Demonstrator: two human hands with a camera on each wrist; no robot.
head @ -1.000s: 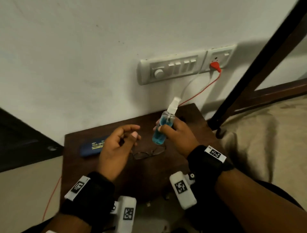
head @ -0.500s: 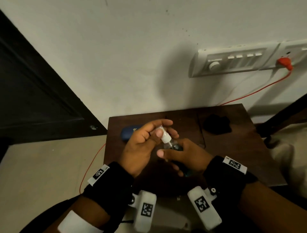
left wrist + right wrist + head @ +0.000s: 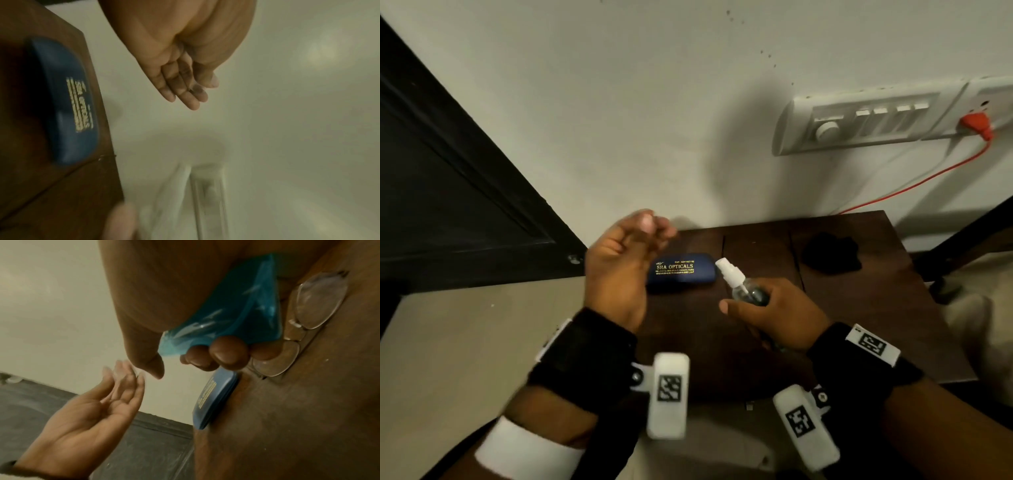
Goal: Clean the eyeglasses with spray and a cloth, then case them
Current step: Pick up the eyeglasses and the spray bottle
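My right hand (image 3: 751, 303) grips a clear spray bottle (image 3: 743, 291) of blue liquid (image 3: 236, 313), tilted with its white nozzle bare and aimed up-left. My left hand (image 3: 650, 229) is raised left of the nozzle, over the table's left edge. Its thumb and fingertips (image 3: 123, 374) pinch what looks like a small clear cap, blurred. The eyeglasses (image 3: 320, 301) lie lenses up on the dark wooden table (image 3: 859, 325) under my right hand, hidden in the head view. A shut blue case (image 3: 681, 272) printed "SHA OPTICALS" lies just beyond both hands. A black cloth (image 3: 830, 253) sits at the table's back right.
The table stands against a white wall. A switchboard (image 3: 869, 123) with a red plug (image 3: 976, 123) hangs above its right side, and a red cable drops behind the table. A dark door (image 3: 448, 188) is at the left, with pale floor below it.
My left hand was on the bottle's top and has pulled away up and left, leaving the nozzle bare. The bottle has tipped over leftwards. The view has swung left.
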